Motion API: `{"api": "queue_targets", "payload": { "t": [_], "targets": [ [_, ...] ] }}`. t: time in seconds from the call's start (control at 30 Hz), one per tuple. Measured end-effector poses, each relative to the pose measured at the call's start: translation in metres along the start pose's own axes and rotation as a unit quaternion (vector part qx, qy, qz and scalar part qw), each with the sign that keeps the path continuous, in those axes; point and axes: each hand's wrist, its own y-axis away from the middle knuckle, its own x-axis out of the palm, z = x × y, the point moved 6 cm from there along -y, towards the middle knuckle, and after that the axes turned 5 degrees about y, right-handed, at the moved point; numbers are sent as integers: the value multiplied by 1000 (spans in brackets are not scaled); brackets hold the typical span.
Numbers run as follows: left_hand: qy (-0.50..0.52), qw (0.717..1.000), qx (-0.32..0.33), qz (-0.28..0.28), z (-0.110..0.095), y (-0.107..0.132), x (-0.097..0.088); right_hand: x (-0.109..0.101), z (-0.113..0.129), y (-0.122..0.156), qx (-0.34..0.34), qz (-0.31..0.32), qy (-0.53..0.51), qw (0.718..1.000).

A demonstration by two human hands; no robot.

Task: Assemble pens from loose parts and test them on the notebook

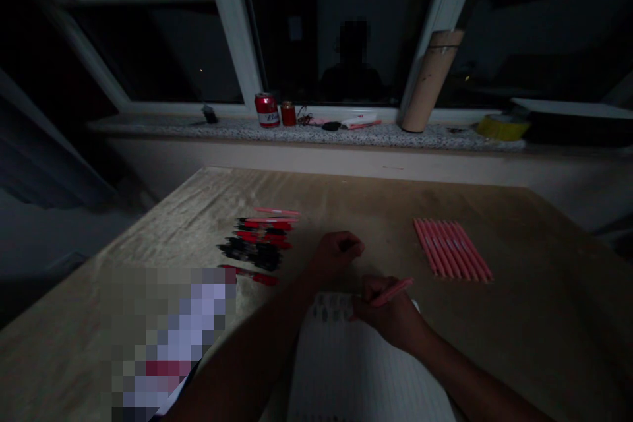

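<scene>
Between the fingers of my right hand [388,313] is a pink pen [395,291], tilted over the top of a lined notepad [361,369]. Dark handwritten marks run along the page's upper edge beside that hand. My left hand [339,252] rests on the table just beyond the notepad, its fingers curled and nothing visible in them. To its left lies a loose pile of black pens [251,254], red pens [264,235] and a few pink ones. A neat row of pink pens [452,249] lies to the right of both hands.
The wooden table [519,343] meets a wall below a granite windowsill [237,128]. On the sill stand a red can [267,110], a small red jar [288,113], a cardboard tube [432,82] and yellow tape [502,127]. A blurred-out item [182,336] lies at left front.
</scene>
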Motion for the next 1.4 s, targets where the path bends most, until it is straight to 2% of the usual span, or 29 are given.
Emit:
{"api": "queue_targets", "payload": {
  "t": [0.2,0.4,0.63,0.83,1.07,1.27,1.4],
  "targets": [
    [8,1000,0,-2,0,0,0,-2,-7,-1,12,-34,-28,999],
    [3,1000,-1,-1,1,-1,0,0,-2,0,-5,7,-15,1000],
    [6,1000,-2,-5,1,-1,1,-2,-6,-1,19,-25,-34,999],
    [2,1000,-12,-4,1,0,0,0,-3,0,14,9,-42,999],
    [-1,1000,-1,-4,-2,0,0,-1,-10,1,42,-17,-76,996],
    [-3,1000,-4,-2,-3,1,0,1,-4,1,26,20,-63,997],
    [5,1000,-11,-5,-4,1,0,-1,-7,1,54,-3,-83,995]
  ]
}}
